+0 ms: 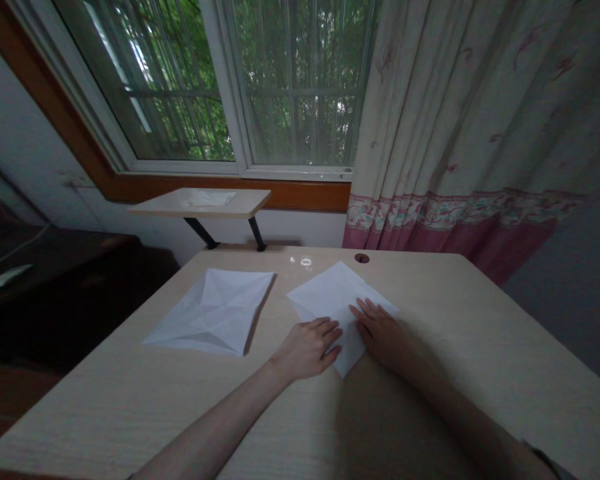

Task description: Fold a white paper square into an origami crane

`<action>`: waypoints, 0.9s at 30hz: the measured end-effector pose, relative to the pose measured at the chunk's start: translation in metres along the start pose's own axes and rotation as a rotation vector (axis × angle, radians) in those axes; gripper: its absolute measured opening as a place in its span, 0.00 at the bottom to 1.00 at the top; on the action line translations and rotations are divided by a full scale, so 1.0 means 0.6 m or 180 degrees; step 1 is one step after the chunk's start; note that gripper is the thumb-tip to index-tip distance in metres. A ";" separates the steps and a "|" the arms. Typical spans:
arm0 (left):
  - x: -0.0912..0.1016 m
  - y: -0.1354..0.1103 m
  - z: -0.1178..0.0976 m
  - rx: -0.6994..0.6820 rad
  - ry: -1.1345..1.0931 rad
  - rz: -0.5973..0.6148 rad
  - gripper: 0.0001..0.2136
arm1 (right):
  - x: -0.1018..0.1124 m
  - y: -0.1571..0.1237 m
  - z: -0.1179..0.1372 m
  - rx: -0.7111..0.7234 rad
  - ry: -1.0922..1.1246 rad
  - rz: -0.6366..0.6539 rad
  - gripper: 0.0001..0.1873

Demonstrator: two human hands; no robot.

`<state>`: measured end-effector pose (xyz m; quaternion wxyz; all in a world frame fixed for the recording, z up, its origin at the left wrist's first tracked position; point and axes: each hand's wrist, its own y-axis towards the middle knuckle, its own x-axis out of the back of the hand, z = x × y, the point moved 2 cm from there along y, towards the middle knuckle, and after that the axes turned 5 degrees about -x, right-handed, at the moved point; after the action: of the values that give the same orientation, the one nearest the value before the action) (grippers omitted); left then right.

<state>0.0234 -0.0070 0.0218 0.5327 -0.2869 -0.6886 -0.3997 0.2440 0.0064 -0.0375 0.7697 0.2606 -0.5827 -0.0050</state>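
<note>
Far left: dark wooden furniture (45,293) with a pale slip of paper (5,277) on top, beside the table (130,407).
Creased sheet: an opened white paper square (210,310) lies flat on the table, its fold lines showing, well apart from the hands.
Left grip: the left hand (307,348) is wide and flat, holding nothing, fingertips at the lower-left edge of the folded paper.
Folded paper: a white folded paper (337,300) lies flat on the table, just right of the creased sheet, a corner pointing toward the person.
Right grip: the right hand (377,330) is wide, fingers spread and pressing on the folded paper's right side.
Far right: a floral curtain (450,133) with a pink border hangs beside a barred window (300,87).
</note>
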 end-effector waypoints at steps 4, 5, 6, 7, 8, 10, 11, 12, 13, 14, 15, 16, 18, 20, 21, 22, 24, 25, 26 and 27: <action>-0.006 -0.004 0.001 0.0205 -0.0107 -0.0009 0.18 | 0.012 0.001 0.002 -0.0003 -0.0051 -0.0012 0.23; -0.006 -0.004 0.003 0.0239 -0.0150 -0.0044 0.19 | 0.015 0.001 0.003 -0.0024 -0.0078 -0.0018 0.22; -0.007 -0.005 0.004 0.0280 -0.0193 -0.0071 0.20 | 0.016 0.002 0.004 -0.0044 -0.0107 -0.0023 0.22; -0.007 -0.005 0.005 0.0335 -0.0229 -0.0084 0.21 | 0.018 0.002 0.006 -0.0062 -0.0138 -0.0026 0.22; -0.007 -0.005 0.006 0.0392 -0.0256 -0.0078 0.23 | 0.019 0.003 0.006 -0.0086 -0.0172 -0.0032 0.22; -0.007 -0.004 0.008 0.0495 -0.0274 -0.0017 0.25 | 0.020 0.003 0.007 -0.0144 -0.0236 -0.0047 0.21; -0.007 -0.004 0.008 0.0527 -0.0272 0.0023 0.27 | 0.020 0.003 0.007 -0.0173 -0.0254 -0.0050 0.21; -0.007 -0.003 0.008 0.0556 -0.0268 0.0056 0.28 | 0.020 0.004 0.007 -0.0199 -0.0258 -0.0050 0.21; -0.006 -0.002 0.007 0.0589 -0.0266 0.0086 0.30 | 0.020 0.004 0.006 -0.0220 -0.0247 -0.0051 0.20; -0.007 -0.002 0.007 0.0632 -0.0267 0.0112 0.32 | 0.020 0.004 0.006 -0.0228 -0.0218 -0.0049 0.20; -0.008 -0.002 0.006 0.0683 -0.0271 0.0134 0.34 | 0.021 0.004 0.005 -0.0230 -0.0175 -0.0050 0.20; -0.009 -0.002 0.005 0.0727 -0.0275 0.0155 0.36 | 0.022 0.005 0.005 -0.0232 -0.0127 -0.0052 0.20; -0.012 -0.003 0.004 0.0787 -0.0271 0.0181 0.40 | 0.024 0.006 0.004 -0.0225 -0.0023 -0.0033 0.19; -0.015 -0.004 0.004 0.0825 -0.0246 0.0185 0.43 | 0.027 0.008 0.004 -0.0228 0.0074 0.0011 0.19; -0.017 -0.005 0.005 0.0839 -0.0236 0.0188 0.43 | 0.028 0.009 0.004 -0.0239 0.0112 0.0023 0.19; -0.018 -0.006 0.005 0.0847 -0.0236 0.0197 0.44 | 0.029 0.010 0.004 -0.0248 0.0149 0.0028 0.19; -0.019 -0.006 0.007 0.0851 -0.0264 0.0221 0.43 | 0.030 0.012 0.005 -0.0261 0.0214 0.0026 0.19; -0.018 -0.006 0.007 0.0846 -0.0288 0.0227 0.42 | 0.030 0.012 0.005 -0.0269 0.0228 0.0027 0.19; -0.018 -0.006 0.008 0.0843 -0.0311 0.0221 0.41 | 0.031 0.012 0.006 -0.0292 0.0220 0.0023 0.19; -0.017 -0.006 0.008 0.0837 -0.0336 0.0206 0.39 | 0.032 0.012 0.006 -0.0334 0.0185 0.0016 0.19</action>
<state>0.0206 -0.0043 0.0106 0.5414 -0.2573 -0.7525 -0.2731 0.2447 0.0052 -0.0169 0.7990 0.2185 -0.5596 -0.0260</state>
